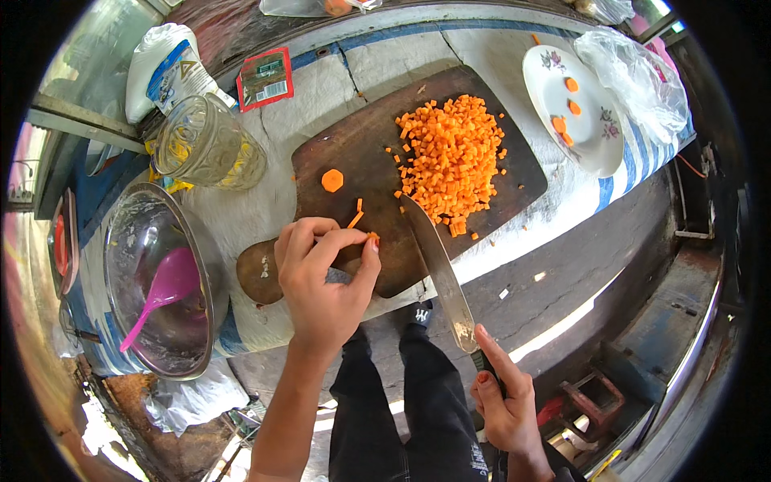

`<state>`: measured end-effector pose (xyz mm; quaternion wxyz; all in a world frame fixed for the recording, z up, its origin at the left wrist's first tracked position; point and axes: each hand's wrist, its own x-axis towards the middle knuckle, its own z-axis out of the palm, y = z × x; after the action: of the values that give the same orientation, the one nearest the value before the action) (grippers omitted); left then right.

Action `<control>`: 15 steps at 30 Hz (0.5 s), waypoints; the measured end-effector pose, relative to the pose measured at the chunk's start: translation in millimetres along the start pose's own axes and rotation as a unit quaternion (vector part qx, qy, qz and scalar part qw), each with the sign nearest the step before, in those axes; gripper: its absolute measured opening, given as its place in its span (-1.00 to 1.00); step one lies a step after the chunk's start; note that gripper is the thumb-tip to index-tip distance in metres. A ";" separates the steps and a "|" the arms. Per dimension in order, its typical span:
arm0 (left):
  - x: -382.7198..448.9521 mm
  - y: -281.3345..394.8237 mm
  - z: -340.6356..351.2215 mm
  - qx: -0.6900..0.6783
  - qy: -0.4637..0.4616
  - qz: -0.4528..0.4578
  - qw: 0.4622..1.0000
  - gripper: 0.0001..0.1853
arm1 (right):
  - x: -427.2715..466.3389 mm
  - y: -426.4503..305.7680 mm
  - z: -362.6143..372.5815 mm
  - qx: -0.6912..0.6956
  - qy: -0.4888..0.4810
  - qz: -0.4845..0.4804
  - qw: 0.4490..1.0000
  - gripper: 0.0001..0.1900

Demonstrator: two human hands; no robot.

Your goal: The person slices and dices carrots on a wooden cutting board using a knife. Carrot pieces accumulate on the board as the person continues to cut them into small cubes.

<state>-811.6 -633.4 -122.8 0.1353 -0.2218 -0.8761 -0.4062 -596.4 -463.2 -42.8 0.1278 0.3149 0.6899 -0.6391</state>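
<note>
My left hand (pixel 325 265) is over the handle side of a dark wooden cutting board (pixel 337 144), with a small carrot piece (pixel 373 235) pinched between thumb and finger. Two thin carrot sticks (pixel 358 214) lie on the board just beyond those fingers. A carrot slice (pixel 332 181) rests farther up. In my right hand (pixel 506 403) is the handle of a kitchen knife (pixel 443 271), my index finger stretched along it. The knife's blade points away from me, its tip at the edge of a heap of diced carrot (pixel 458 156).
At the left stand a metal bowl (pixel 208 265) with a pink plastic ladle (pixel 171 277) and a glass jar (pixel 199 144). Behind them are a white bag (pixel 162 72) and a red-edged packet (pixel 265 78). A floral plate (pixel 587 144) with several carrot slices and a clear plastic bag (pixel 638 78) are at right.
</note>
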 end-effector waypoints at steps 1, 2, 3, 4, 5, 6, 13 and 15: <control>1.1 1.7 0.0 0.003 -0.003 -0.009 1.000 -0.85 | 2.0 1.8 3.1 -0.005 0.000 -0.026 1.000 -0.33; 2.7 3.2 2.1 0.006 -0.011 0.007 1.000 -0.85 | 2.6 2.7 4.9 -0.009 0.000 -0.039 0.999 -0.33; 3.9 4.5 5.1 0.004 -0.014 0.021 1.000 -0.86 | 3.4 3.5 6.6 -0.028 -0.004 -0.074 0.997 -0.33; 4.5 5.5 6.4 -0.001 -0.021 0.027 0.999 -0.87 | 3.0 3.3 7.0 -0.047 -0.007 -0.095 0.994 -0.33; 5.1 5.5 6.0 -0.002 0.008 0.028 1.000 -0.87 | 3.1 2.6 6.2 -0.066 -0.007 -0.116 0.991 -0.32; 5.8 4.5 4.5 -0.005 0.030 0.021 0.999 -0.87 | 2.9 1.3 4.8 -0.086 -0.007 -0.129 0.988 -0.32; 8.5 -4.9 -4.6 0.038 0.033 -0.009 0.999 -0.86 | 4.2 -15.4 -6.1 -0.162 -0.005 -0.114 0.980 -0.29; 7.7 -4.6 -3.9 0.043 0.026 -0.001 0.999 -0.87 | 6.3 -16.6 -7.0 -0.168 0.021 -0.114 0.979 -0.30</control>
<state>-820.3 -636.9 -120.1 0.1672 -0.2043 -0.8892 -0.3737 -609.6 -454.5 -32.0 0.0904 0.2218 0.8212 -0.5179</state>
